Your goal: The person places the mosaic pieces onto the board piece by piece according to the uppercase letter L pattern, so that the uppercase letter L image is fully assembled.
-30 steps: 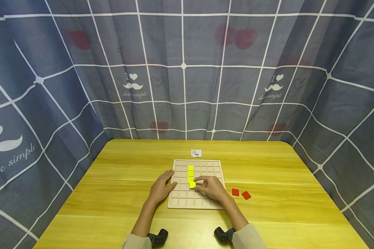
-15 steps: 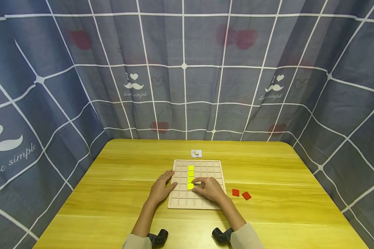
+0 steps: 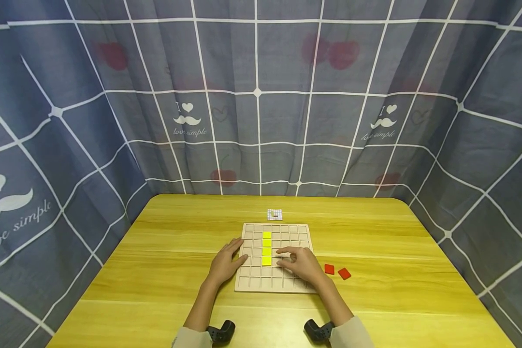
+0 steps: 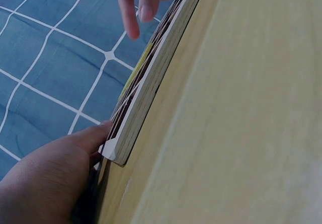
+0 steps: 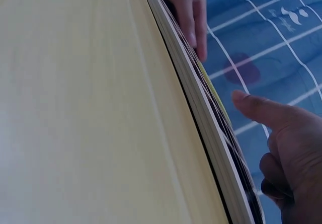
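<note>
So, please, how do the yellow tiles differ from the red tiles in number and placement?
There are four yellow tiles but two red tiles. The yellow tiles sit on the gridded board; the red tiles lie on the table beside it. The yellow tiles form a straight column, while the red tiles lie apart at different angles. Both kinds are small and flat.

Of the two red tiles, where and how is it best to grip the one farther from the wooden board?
I would pinch that red square tile by two opposite edges with the right hand, coming from above and slightly from the right. It lies flat on the table and looks thin, so its edges seem the best hold; the other red tile is close on its left.
</note>
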Demonstrator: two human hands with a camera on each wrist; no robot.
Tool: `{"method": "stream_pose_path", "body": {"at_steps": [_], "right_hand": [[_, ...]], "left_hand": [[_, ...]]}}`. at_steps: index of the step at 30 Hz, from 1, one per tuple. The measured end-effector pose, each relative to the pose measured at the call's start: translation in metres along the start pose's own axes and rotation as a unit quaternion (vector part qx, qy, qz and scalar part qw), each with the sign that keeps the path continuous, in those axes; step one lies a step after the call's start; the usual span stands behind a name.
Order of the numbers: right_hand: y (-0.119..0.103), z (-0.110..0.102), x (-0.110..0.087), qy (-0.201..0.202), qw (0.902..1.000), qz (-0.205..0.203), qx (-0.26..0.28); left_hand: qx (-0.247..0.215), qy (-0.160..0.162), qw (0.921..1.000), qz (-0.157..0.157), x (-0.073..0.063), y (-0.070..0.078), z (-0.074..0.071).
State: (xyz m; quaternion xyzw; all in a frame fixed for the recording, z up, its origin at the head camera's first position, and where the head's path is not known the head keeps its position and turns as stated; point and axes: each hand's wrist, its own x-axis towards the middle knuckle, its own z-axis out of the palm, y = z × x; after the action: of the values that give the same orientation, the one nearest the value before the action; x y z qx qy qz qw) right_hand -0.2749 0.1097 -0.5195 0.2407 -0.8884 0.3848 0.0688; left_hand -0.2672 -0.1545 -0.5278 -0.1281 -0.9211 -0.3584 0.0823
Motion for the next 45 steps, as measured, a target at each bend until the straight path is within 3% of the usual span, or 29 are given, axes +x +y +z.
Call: {"method": "stream_pose_path", "body": {"at_steps": [9,22,39,45], "right_hand": [[0.019,-0.040,-0.020,0.051,0.9978,0.036,0.022],[0.056,-0.083,-0.052,0.052,0.9939,0.088,0.040],[0.075,-0.098,-0.076,-0.021,0.9919,0.123,0.024],[0.076,-0.095,-0.076,-0.014,0.9929,0.118,0.007]], "left_hand": [[0.010,-0.001,0.9999,0.007,0.001,0.001,0.003],[0.005,0.000,1.0000,-0.001,0.001,0.001,0.002],[-0.002,0.002,1.0000,-0.002,0.000,0.000,0.000],[-0.003,-0.002,1.0000,-0.004,0.000,0.000,0.000]]}}
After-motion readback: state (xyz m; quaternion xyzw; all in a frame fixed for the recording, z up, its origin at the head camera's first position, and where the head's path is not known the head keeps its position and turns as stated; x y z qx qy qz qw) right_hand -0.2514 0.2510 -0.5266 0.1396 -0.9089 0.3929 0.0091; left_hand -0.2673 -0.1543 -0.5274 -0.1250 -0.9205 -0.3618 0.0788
